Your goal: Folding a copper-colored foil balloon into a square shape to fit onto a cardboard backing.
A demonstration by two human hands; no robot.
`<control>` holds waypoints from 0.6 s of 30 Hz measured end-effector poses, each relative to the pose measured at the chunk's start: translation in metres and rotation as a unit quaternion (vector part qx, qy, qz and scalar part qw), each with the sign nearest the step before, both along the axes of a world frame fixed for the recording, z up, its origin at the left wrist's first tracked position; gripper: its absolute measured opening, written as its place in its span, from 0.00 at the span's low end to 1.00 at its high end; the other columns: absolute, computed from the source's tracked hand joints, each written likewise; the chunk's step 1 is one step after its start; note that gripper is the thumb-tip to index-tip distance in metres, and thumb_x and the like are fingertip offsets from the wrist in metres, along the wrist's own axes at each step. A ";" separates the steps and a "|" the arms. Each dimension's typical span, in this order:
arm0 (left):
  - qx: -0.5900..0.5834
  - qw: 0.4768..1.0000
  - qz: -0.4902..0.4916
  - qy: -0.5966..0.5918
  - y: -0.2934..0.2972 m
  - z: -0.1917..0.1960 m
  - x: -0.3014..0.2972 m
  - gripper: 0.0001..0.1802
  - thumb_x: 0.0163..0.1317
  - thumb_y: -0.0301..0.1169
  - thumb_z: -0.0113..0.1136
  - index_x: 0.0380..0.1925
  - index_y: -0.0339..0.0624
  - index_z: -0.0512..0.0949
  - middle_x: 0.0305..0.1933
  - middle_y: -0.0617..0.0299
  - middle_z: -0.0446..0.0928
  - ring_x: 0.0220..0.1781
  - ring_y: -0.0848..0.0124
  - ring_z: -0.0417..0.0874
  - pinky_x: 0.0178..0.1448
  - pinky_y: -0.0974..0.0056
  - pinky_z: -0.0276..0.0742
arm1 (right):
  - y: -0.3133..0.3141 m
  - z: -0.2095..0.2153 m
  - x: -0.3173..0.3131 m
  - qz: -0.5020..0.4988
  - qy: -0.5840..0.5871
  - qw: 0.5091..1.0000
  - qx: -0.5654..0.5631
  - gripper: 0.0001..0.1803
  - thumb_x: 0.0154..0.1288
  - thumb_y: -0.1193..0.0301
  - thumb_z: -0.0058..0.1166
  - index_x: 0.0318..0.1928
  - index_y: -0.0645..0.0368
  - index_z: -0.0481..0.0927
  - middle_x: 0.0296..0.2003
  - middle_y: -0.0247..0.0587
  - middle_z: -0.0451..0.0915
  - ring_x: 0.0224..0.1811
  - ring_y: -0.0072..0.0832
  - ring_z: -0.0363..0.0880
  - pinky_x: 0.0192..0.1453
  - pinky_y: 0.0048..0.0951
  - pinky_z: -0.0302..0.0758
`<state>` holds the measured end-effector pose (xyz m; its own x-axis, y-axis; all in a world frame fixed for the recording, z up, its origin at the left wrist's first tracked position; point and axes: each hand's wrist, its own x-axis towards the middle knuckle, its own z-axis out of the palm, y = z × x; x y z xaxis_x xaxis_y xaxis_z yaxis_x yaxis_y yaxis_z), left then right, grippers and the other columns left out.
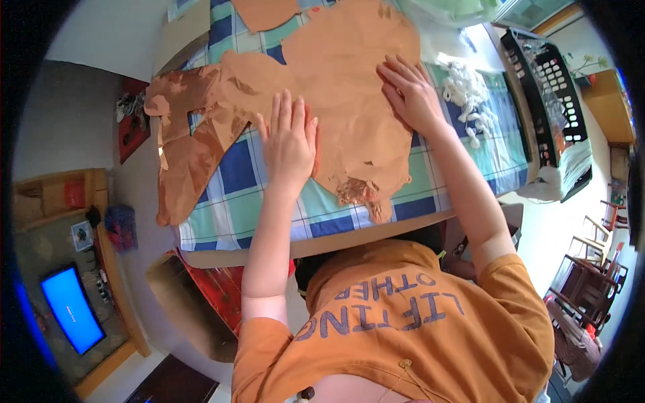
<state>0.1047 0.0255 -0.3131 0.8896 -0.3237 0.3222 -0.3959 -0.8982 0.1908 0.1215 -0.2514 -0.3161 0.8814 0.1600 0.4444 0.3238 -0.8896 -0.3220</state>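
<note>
A large, flat, uninflated foil balloon [336,101] in matte copper lies spread over the checked tablecloth [232,232]. Its left part [191,161] is creased and shinier, with a dark-edged gap in it; small tabs stick out near its lower end. My left hand [289,138] rests flat on the balloon's lower left edge, fingers stretched out. A reddish strip [316,134] shows along that hand's right side; I cannot tell what it is. On the balloon's right side my right hand [413,94] lies palm down, fingers extended. Neither hand grips anything.
A tangle of white string [467,94] lies right of the balloon. Another copper foil piece [265,13] is at the far edge. A black object with rows of white squares [554,87] stands beyond the table's right side. Chairs [588,289] stand at right; a lit blue screen [72,309] is at left.
</note>
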 end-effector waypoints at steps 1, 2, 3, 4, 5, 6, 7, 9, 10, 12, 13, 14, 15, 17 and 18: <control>0.039 0.999 -0.007 -0.007 0.006 -0.003 -0.003 0.26 0.73 0.43 0.47 0.67 0.45 0.68 0.73 0.49 0.63 0.77 0.55 0.59 0.76 0.37 0.48 | 0.000 -0.002 0.002 -0.003 -0.012 1.000 -0.003 0.20 0.69 0.65 0.53 0.60 0.52 0.79 0.62 0.44 0.75 0.69 0.43 0.68 0.74 0.46 0.60; 0.044 0.999 -0.009 -0.002 0.009 -0.005 -0.006 0.26 0.73 0.43 0.47 0.67 0.45 0.68 0.73 0.49 0.63 0.77 0.55 0.59 0.76 0.37 0.48 | -0.001 -0.005 0.002 -0.005 -0.006 1.000 0.001 0.20 0.69 0.65 0.53 0.60 0.52 0.79 0.62 0.44 0.75 0.69 0.43 0.68 0.74 0.46 0.60; 0.043 0.999 -0.009 0.006 0.012 -0.007 -0.007 0.26 0.73 0.43 0.47 0.67 0.45 0.69 0.73 0.51 0.64 0.77 0.56 0.59 0.76 0.37 0.47 | -0.001 -0.006 0.002 -0.012 -0.004 1.000 -0.010 0.20 0.69 0.65 0.53 0.60 0.52 0.79 0.62 0.44 0.75 0.69 0.42 0.68 0.74 0.46 0.60; 0.040 0.999 -0.008 0.011 0.014 -0.008 -0.007 0.26 0.73 0.43 0.47 0.67 0.46 0.69 0.73 0.52 0.64 0.77 0.57 0.60 0.76 0.37 0.46 | -0.002 -0.008 0.002 -0.018 -0.004 1.000 -0.023 0.20 0.70 0.65 0.53 0.60 0.52 0.79 0.62 0.43 0.76 0.69 0.41 0.68 0.74 0.46 0.60; 0.044 0.999 -0.010 0.014 0.016 -0.009 -0.007 0.26 0.73 0.43 0.47 0.67 0.46 0.69 0.73 0.52 0.64 0.77 0.57 0.60 0.76 0.37 0.46 | -0.002 -0.009 0.002 -0.017 -0.007 1.000 -0.024 0.20 0.70 0.65 0.52 0.60 0.52 0.79 0.61 0.42 0.76 0.68 0.40 0.69 0.74 0.46 0.61; 0.049 0.999 -0.013 0.010 0.017 -0.009 -0.005 0.26 0.73 0.43 0.47 0.67 0.45 0.69 0.73 0.52 0.64 0.76 0.57 0.60 0.76 0.37 0.46 | -0.001 -0.011 0.002 -0.019 -0.005 1.000 -0.021 0.20 0.70 0.65 0.52 0.60 0.52 0.79 0.61 0.42 0.76 0.68 0.40 0.69 0.74 0.46 0.61; 0.053 0.998 -0.016 0.006 0.017 -0.009 -0.005 0.26 0.73 0.43 0.47 0.67 0.45 0.69 0.73 0.52 0.65 0.76 0.57 0.60 0.77 0.37 0.46 | -0.002 -0.013 0.002 -0.020 -0.008 1.000 -0.021 0.19 0.70 0.64 0.52 0.59 0.52 0.79 0.61 0.42 0.76 0.68 0.40 0.69 0.74 0.46 0.61; 0.054 0.998 -0.016 0.005 0.019 -0.009 -0.006 0.26 0.73 0.43 0.47 0.67 0.46 0.69 0.73 0.52 0.65 0.76 0.57 0.61 0.76 0.37 0.47 | -0.002 -0.014 0.000 -0.021 -0.011 0.999 -0.021 0.19 0.70 0.64 0.52 0.59 0.52 0.79 0.61 0.42 0.76 0.68 0.40 0.69 0.73 0.46 0.61; 0.053 0.998 -0.015 0.004 0.019 -0.009 -0.006 0.26 0.73 0.43 0.47 0.67 0.46 0.69 0.73 0.53 0.65 0.76 0.57 0.61 0.76 0.37 0.48 | -0.001 -0.012 -0.001 -0.020 -0.013 0.999 -0.024 0.19 0.70 0.64 0.52 0.59 0.52 0.79 0.61 0.42 0.76 0.68 0.40 0.69 0.73 0.46 0.61; 0.048 0.999 -0.008 0.009 0.018 -0.008 -0.007 0.26 0.73 0.43 0.47 0.67 0.47 0.69 0.73 0.52 0.64 0.76 0.58 0.61 0.76 0.36 0.48 | 0.000 -0.011 -0.002 -0.020 -0.015 0.999 -0.027 0.19 0.70 0.64 0.52 0.59 0.52 0.78 0.61 0.42 0.76 0.68 0.40 0.69 0.73 0.47 0.61; 0.042 0.999 0.001 0.013 0.015 -0.004 -0.006 0.25 0.73 0.43 0.48 0.67 0.47 0.69 0.73 0.52 0.64 0.76 0.58 0.61 0.75 0.36 0.49 | 0.001 -0.010 -0.003 -0.021 -0.014 0.999 -0.025 0.19 0.70 0.64 0.52 0.59 0.52 0.78 0.61 0.42 0.76 0.67 0.40 0.69 0.73 0.47 0.61; 0.041 0.999 0.000 0.013 0.009 0.000 -0.006 0.25 0.73 0.43 0.48 0.67 0.47 0.69 0.73 0.52 0.64 0.76 0.58 0.61 0.75 0.36 0.49 | 0.001 -0.009 -0.003 -0.021 -0.013 0.999 -0.023 0.19 0.70 0.64 0.52 0.59 0.52 0.78 0.61 0.43 0.76 0.67 0.40 0.70 0.73 0.47 0.61; 0.007 1.000 -0.022 0.012 0.000 0.004 -0.007 0.25 0.72 0.43 0.49 0.66 0.48 0.69 0.73 0.52 0.64 0.76 0.58 0.61 0.75 0.36 0.49 | 0.000 -0.010 -0.003 -0.022 -0.013 0.999 -0.024 0.19 0.70 0.64 0.52 0.59 0.52 0.78 0.61 0.43 0.76 0.67 0.40 0.70 0.73 0.47 0.61; -0.027 0.999 -0.041 0.010 -0.023 0.013 -0.012 0.25 0.72 0.43 0.50 0.66 0.49 0.69 0.73 0.51 0.63 0.76 0.57 0.60 0.75 0.36 0.50 | 0.000 -0.013 -0.002 -0.024 -0.018 0.999 -0.017 0.20 0.69 0.64 0.52 0.59 0.52 0.79 0.61 0.43 0.76 0.67 0.40 0.70 0.73 0.47 0.61; -0.024 0.995 -0.090 0.019 -0.037 0.016 -0.016 0.26 0.71 0.44 0.51 0.66 0.49 0.70 0.73 0.50 0.63 0.76 0.57 0.60 0.75 0.36 0.50 | -0.001 -0.014 -0.002 -0.024 -0.019 0.999 -0.018 0.20 0.69 0.64 0.52 0.59 0.52 0.79 0.61 0.43 0.76 0.67 0.40 0.70 0.73 0.47 0.61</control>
